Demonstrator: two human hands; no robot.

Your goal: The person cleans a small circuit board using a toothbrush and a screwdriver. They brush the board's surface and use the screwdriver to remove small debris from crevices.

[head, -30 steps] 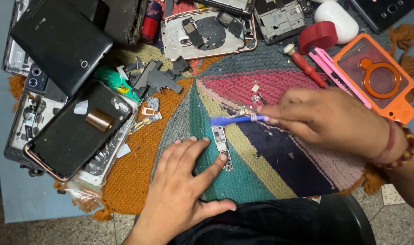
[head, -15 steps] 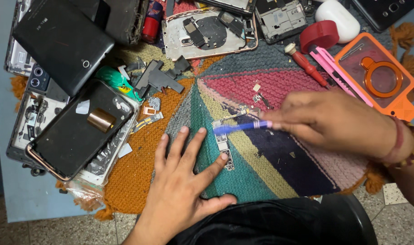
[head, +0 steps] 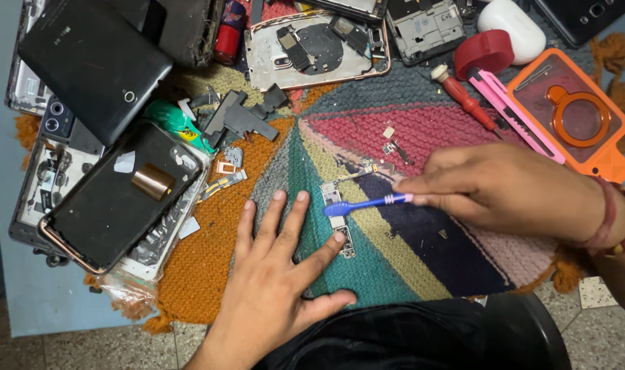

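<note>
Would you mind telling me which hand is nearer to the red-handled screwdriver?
Right. The right hand holds the blue toothbrush just below the red-handled screwdriver; the left hand lies flat on the mat, far lower left.

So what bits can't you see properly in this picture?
Head view:
- The circuit board: its parts are too small to make out; the brush covers its middle.
- The brush handle: hidden inside the right hand.
- The mat under the left hand: covered.
- The black phone: cut off by the top edge.

Even indoor light — sharp, soft shadows
</note>
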